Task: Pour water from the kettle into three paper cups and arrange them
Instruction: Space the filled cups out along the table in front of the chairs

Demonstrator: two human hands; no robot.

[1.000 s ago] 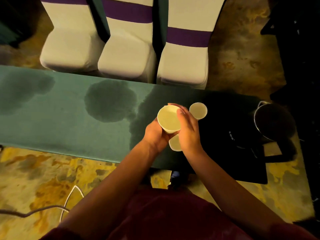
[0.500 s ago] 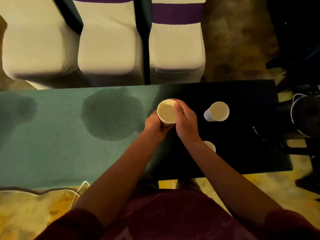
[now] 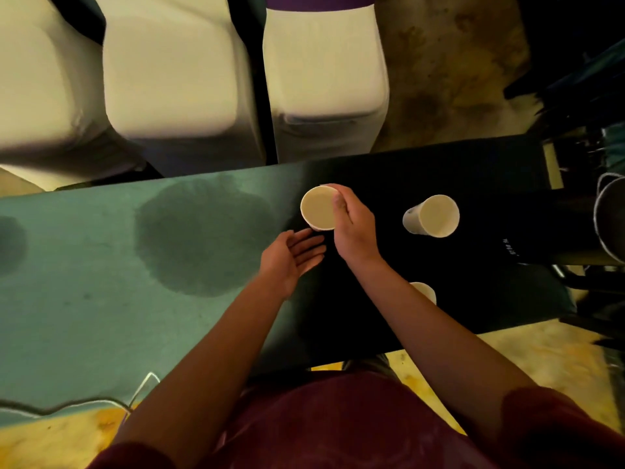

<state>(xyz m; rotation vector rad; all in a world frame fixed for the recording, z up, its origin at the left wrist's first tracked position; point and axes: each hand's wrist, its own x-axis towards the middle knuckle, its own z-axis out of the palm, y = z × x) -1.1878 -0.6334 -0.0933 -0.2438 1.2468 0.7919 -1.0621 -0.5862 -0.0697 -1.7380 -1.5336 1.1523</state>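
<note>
A: Start at the fingers. What is the right hand (image 3: 351, 228) doing?

B: Its thumb lies over the near rim and its fingers curl round the far wall of a paper cup (image 3: 318, 207). The cup is upright with its mouth facing the camera. Whether its base touches the cloth I cannot tell.

A: And the left hand (image 3: 291, 258)?

B: Palm up, fingers straight and a little spread, holding nothing. It sits at about seven o'clock from the held cup, just beside it but not touching, with the fingertips pointing toward the right wrist.

A: Where are the other cups?

B: A second cup (image 3: 431, 216) stands at three o'clock from the held one, well apart, on the dark part of the cloth. A third cup (image 3: 424, 291) is at about five o'clock, mostly hidden behind the right forearm; only part of its rim shows.

A: The kettle?

B: The kettle (image 3: 610, 221) is at the frame's right edge, three o'clock again, cut off so only its round metal rim and dark inside are seen. Whether any cup has water in it I cannot make out.

A: What is underneath it all?

B: A table (image 3: 84, 316) in a green cloth with a dark round wet patch (image 3: 199, 238) at nine o'clock from the hands. Three white-covered chairs (image 3: 169, 72) stand at twelve o'clock beyond the table, and the person wears a maroon shirt (image 3: 338, 428).
</note>
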